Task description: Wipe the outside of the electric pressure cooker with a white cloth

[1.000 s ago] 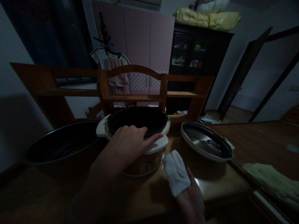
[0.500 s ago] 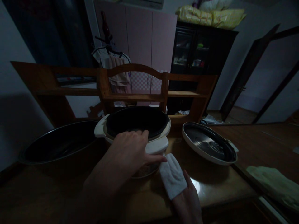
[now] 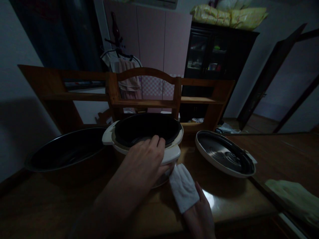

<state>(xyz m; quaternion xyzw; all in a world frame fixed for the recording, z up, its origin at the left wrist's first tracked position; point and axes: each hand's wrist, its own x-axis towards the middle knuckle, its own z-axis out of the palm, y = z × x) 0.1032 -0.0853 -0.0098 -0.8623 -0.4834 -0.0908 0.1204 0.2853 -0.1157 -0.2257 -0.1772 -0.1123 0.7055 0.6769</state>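
A cream rice cooker [image 3: 172,156] with a dark open cavity stands on the wooden table in front of me. My left hand [image 3: 147,159] reaches across its near side, the fingers curled over the rim and the thumb lower down, partly hidden, against the outer wall. My right hand [image 3: 199,209] is closed on a folded white cloth [image 3: 184,189], held upright beside the cooker's lower right side. Left of the cooker rests a wide black inner pot [image 3: 74,146]. The detached round lid [image 3: 221,154] lies to the right with its metal underside up.
A wooden shelf rack [image 3: 144,103] rises behind the cooker along the table's back. At the far right, a pale cloth [image 3: 294,197] lies beyond the table's edge. Further back are a pink wardrobe [image 3: 152,43], a dark cabinet [image 3: 221,66] and a doorway. The room is dim.
My left hand has shifted slightly right along the rim, and its thumb has drawn back from pointing at the cloth. My right hand and the cloth stay nearly still. The view has shifted a little.
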